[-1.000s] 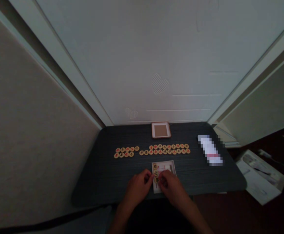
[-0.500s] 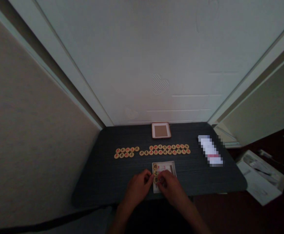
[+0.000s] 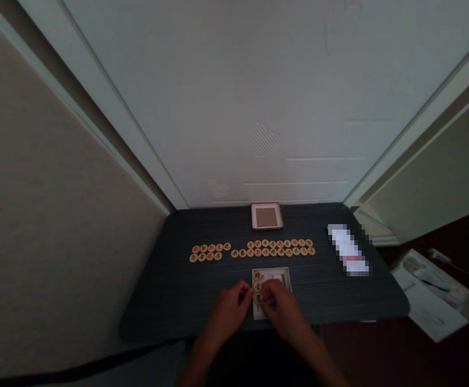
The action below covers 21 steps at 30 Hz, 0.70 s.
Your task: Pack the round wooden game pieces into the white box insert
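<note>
While both hands meet over the small tray (image 3: 284,275), the left hand (image 3: 228,312) and right hand (image 3: 280,309) pinch a round game piece (image 3: 259,297) between curled fingertips; beyond them, rows of pieces (image 3: 274,248) cross the dark table (image 3: 170,290) below a pale wall (image 3: 234,107).

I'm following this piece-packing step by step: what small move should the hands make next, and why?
Probably seat the round piece that both hands, left hand and right hand, pinch over the small box. Two pieces already sit in the box's left column just above it, and many discs wait in rows.
</note>
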Tool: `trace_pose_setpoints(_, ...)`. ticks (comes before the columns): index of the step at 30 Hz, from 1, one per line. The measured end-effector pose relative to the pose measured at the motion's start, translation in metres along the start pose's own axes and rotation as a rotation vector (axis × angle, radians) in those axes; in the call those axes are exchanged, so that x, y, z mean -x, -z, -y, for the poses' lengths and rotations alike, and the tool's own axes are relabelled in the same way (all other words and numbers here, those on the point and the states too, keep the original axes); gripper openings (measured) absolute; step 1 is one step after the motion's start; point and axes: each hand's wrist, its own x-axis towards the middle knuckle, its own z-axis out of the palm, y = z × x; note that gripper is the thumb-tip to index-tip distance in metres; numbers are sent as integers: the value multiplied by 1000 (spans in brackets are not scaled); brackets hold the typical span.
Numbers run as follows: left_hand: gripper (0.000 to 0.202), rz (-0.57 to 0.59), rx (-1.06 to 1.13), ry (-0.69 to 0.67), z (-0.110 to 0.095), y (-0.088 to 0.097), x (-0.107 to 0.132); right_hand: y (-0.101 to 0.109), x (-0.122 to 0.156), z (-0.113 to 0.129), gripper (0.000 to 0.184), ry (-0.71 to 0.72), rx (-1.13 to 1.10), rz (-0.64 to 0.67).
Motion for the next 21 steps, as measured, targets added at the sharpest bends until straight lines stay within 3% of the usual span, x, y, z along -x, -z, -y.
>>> trace_pose_setpoints(15,28,15,12,-8,3,-1,0,1,-1,0,18,-8,-34,3)
trace_pose_setpoints(21,33,-17,111,-24,7,13,-8,15,0,-1,20,-7,-57,-47)
